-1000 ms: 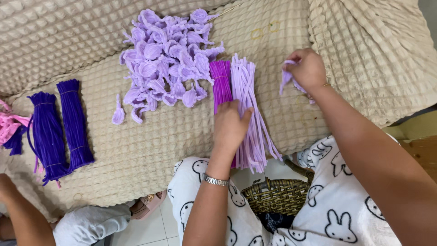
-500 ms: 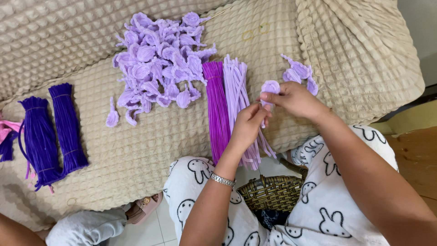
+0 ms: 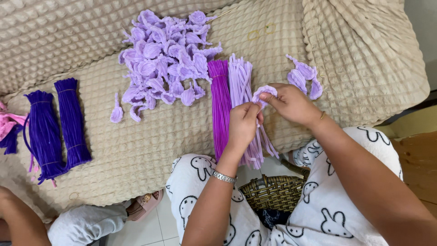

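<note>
Both hands meet over the near edge of the beige waffle-textured sofa cushion (image 3: 136,150), pinched together on one lilac fuzzy chenille stem (image 3: 265,91). The left hand (image 3: 243,124) grips the stem's lower part between thumb and fingers while the right hand (image 3: 291,104) holds the curled top, so the stem is kept taut enough to bend into a small loop; its tail seems to run down among the loose stems beneath.

Directly under the hands lie a row of straight lilac chenille stems (image 3: 241,86) and, just left of them, a bundle of straight magenta chenille stems (image 3: 220,105), both pointing toward the person so that one can be drawn off easily. Beyond and left of the left hand sits a big heap of finished lilac looped petals (image 3: 166,57); just beyond the right hand lies a small cluster of lilac looped petals (image 3: 305,77). Well left of the hands are two tied bundles of dark purple chenille stems (image 3: 57,125). Below the hands, between the knees, stands a woven brown basket (image 3: 275,193).

Half a second ago the hands were already joined on the loop; a second ago they were apart, the right hand out by the small cluster and the left flat on the straight stems.
</note>
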